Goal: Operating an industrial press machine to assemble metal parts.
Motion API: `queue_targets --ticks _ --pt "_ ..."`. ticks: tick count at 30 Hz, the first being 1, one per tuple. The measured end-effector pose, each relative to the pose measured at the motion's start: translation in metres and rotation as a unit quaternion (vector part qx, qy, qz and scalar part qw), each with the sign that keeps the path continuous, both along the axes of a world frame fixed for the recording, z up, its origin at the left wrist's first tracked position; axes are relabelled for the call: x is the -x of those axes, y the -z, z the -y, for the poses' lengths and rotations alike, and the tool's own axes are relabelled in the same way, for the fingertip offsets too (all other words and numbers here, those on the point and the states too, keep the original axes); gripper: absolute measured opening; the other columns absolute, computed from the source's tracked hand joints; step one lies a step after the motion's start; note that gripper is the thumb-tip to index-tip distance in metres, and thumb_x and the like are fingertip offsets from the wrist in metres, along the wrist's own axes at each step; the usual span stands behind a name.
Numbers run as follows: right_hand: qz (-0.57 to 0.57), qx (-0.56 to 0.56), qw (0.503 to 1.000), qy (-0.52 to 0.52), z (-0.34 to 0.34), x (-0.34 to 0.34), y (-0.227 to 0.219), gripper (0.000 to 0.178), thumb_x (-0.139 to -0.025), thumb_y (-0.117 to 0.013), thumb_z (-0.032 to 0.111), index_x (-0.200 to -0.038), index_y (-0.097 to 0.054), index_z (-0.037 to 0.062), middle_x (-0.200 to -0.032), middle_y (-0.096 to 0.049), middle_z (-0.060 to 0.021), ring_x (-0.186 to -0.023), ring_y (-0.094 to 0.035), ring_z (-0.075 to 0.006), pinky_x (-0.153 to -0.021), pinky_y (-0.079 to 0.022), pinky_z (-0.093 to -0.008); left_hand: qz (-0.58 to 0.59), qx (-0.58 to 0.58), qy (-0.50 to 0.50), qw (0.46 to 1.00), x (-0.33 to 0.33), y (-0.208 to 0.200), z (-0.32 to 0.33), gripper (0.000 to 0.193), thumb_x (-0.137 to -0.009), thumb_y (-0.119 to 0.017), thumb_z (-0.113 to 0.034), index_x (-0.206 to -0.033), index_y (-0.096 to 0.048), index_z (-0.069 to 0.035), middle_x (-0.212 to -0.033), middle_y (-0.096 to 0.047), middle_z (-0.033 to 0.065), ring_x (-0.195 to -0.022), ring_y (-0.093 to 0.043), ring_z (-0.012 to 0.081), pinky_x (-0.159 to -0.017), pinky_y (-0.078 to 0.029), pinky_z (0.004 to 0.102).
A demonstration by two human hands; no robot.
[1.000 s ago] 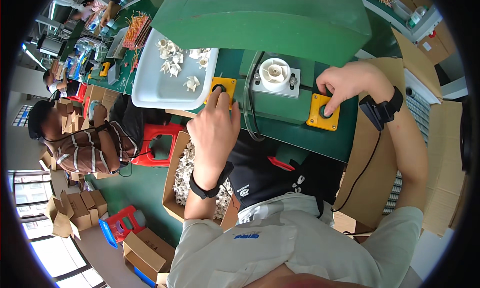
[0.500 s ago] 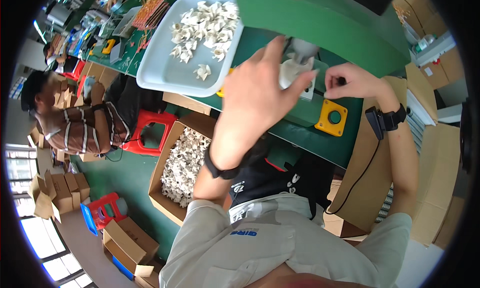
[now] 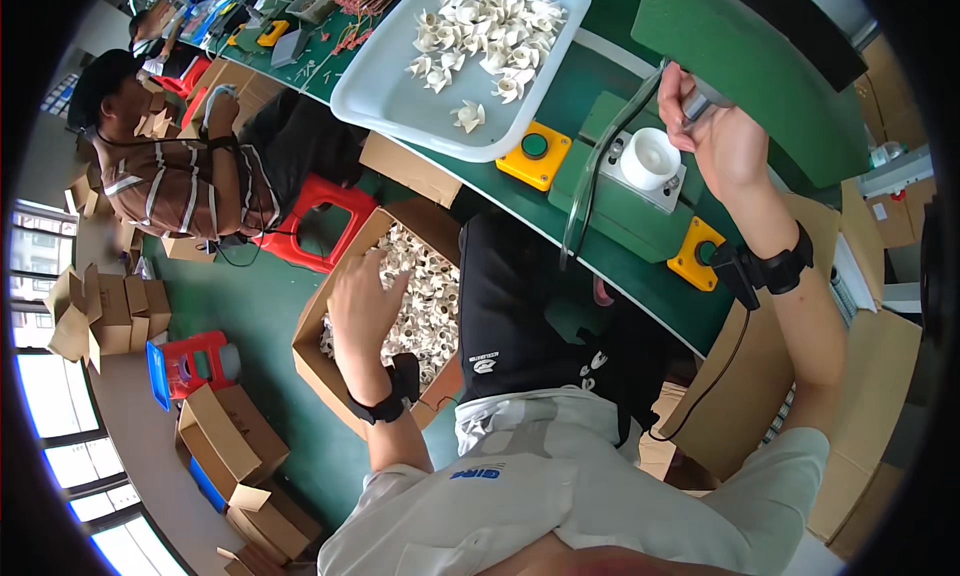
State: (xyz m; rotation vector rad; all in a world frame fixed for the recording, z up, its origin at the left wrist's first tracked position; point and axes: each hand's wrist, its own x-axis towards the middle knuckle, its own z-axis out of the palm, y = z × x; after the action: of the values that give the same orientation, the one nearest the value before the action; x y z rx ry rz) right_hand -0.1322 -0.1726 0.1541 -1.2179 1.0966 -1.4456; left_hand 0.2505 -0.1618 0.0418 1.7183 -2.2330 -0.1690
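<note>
Away from the white cup, where it hung half a second ago, the left hand (image 3: 365, 301) has swung down to the cardboard box (image 3: 430, 226); the right hand (image 3: 718, 131) has risen from near its button to the green machine head (image 3: 750, 56). Clock directions here are taken from the white cup (image 3: 650, 159), which sits upright on a metal plate (image 3: 668, 198) on the machine's base.

At eight o'clock lies the box, filled with small white pieces (image 3: 425, 301). The left hand is over them, back up and thumb apart from the fingers; I cannot tell whether it grasps one. Toward three o'clock, the right hand has its fingers bent at a grey metal cylinder (image 3: 697, 103) beneath the machine head; whether they grip it, I cannot tell.

One yellow button box (image 3: 535, 156) is at nine o'clock, another at five, both on the green desk (image 3: 640, 276). More white finned pieces (image 3: 490, 26) lie in a pale tray (image 3: 365, 96) at ten o'clock. Farther out, at nine, sits a co-worker (image 3: 185, 181) in a striped brown shirt.
</note>
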Motion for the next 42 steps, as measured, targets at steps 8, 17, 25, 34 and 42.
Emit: queue_targets --ticks 8,17,25,34,42 --pt "0.071 0.055 0.996 -0.006 -0.003 0.000 0.011 0.042 -0.100 -0.035 0.037 -0.097 -0.055 0.0011 -0.083 -0.057 -0.0101 -0.066 -0.045 -0.0151 -0.055 -0.037 -0.0266 -0.121 0.138 0.103 0.978 0.110 -0.041 0.137 0.030 -0.079 -0.071 -0.022 -0.106 -0.068 -0.008 -0.100 -0.067 0.0157 -0.096 -0.065 0.0319 -0.082 -0.053 0.0417" --pt "-0.097 -0.013 0.995 0.026 -0.048 0.037 0.021 0.037 -0.103 -0.037 0.033 -0.099 -0.055 0.0013 -0.087 -0.059 -0.0096 -0.067 -0.046 -0.0111 -0.055 -0.037 -0.0251 0.114 -0.103 0.159 0.975 0.147 0.004 0.199 0.033 -0.072 -0.073 -0.023 -0.100 -0.065 -0.008 -0.102 -0.065 0.0155 -0.101 -0.064 0.0352 -0.087 -0.052 0.0460" --pt "-0.168 0.001 0.980 0.108 -0.045 0.078 0.021 0.042 -0.103 -0.043 0.038 -0.084 -0.061 0.0052 -0.078 -0.057 0.0000 -0.068 -0.047 -0.0078 -0.062 -0.040 -0.0231 -0.374 0.070 0.139 0.914 0.186 -0.047 0.131 0.046 -0.079 -0.078 -0.008 -0.114 -0.049 0.001 -0.106 -0.060 0.0177 -0.093 -0.066 0.0330 -0.075 -0.054 0.0458" --pt "-0.221 0.081 0.971 0.038 -0.043 0.084 0.018 0.028 -0.102 -0.046 0.024 -0.099 -0.062 0.0007 -0.085 -0.060 -0.0012 -0.074 -0.049 -0.0052 -0.064 -0.040 -0.0186 -0.326 0.140 0.340 0.871 0.264 -0.023 0.042 0.030 -0.096 -0.056 -0.006 -0.123 -0.046 0.002 -0.110 -0.053 0.0246 -0.091 -0.056 0.0423 -0.077 -0.048 0.0481" --pt "-0.203 0.060 0.976 0.042 -0.043 0.085 0.019 0.024 -0.101 -0.050 0.020 -0.097 -0.062 -0.0005 -0.085 -0.060 -0.0008 -0.075 -0.051 -0.0056 -0.065 -0.042 -0.0203 -0.241 0.054 0.346 0.905 0.261 -0.025 0.030 0.043 -0.104 -0.043 -0.015 -0.138 -0.041 0.011 -0.131 -0.050 0.0300 -0.112 -0.055 0.0421 -0.094 -0.046 0.0424"
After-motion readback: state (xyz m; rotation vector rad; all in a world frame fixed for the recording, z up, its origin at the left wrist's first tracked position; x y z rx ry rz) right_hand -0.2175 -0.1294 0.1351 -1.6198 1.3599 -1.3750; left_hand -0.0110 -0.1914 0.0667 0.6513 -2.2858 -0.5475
